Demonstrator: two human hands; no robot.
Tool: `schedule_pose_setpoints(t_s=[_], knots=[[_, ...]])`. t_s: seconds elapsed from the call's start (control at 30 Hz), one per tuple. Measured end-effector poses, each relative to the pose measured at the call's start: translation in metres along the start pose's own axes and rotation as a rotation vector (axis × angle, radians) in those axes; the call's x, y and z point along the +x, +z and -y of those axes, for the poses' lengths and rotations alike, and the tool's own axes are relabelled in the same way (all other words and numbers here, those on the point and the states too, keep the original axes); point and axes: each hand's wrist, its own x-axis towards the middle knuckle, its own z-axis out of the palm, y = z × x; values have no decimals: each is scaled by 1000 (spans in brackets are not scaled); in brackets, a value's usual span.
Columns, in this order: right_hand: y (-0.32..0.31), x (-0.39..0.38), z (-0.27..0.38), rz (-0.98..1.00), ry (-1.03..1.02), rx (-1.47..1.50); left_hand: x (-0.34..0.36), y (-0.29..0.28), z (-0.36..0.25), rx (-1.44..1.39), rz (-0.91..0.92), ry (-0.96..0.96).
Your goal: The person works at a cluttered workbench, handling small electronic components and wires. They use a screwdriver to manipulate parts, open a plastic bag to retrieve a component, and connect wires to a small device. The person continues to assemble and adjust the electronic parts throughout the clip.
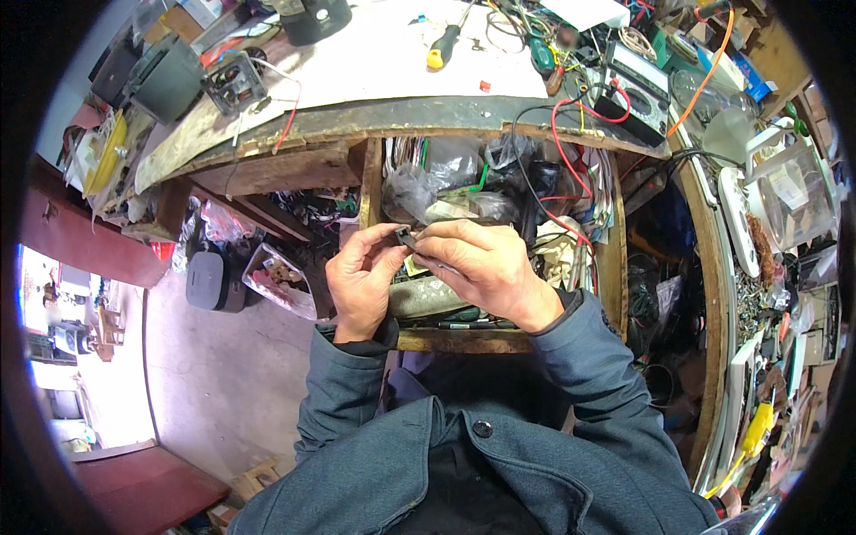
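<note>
Over an open wooden drawer (464, 342), both of my hands meet at a small dark part (406, 238), too small to name. My left hand (364, 275) pinches it between thumb and forefinger. From the other side my right hand (481, 267) closes its fingers against the same part; its fingertips are partly hidden behind the hand. Below them the drawer holds clear plastic bags (412, 192), a light grey-green rounded object (428, 297), papers and other clutter.
Above the drawer, a workbench (374, 71) carries a yellow-handled screwdriver (442, 49), a multimeter (635, 89) with a red lead hanging into the drawer, and a small fan-like unit (235, 85). A black case (214, 281) and a white box (281, 281) stand left. Cluttered shelving lines the right.
</note>
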Motion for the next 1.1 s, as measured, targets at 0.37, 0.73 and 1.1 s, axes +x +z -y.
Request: schedule_pose_setpoints(t_s=[0.37, 0.73, 1.1], knots=[[-2, -1, -3, 81, -83, -43, 1, 1, -1, 67, 18, 28], [-9, 2, -1, 152, -87, -67, 1, 0, 0, 154, 45, 47], [-9, 0, 2, 132, -102, -95, 1, 3, -3, 156, 44, 71]])
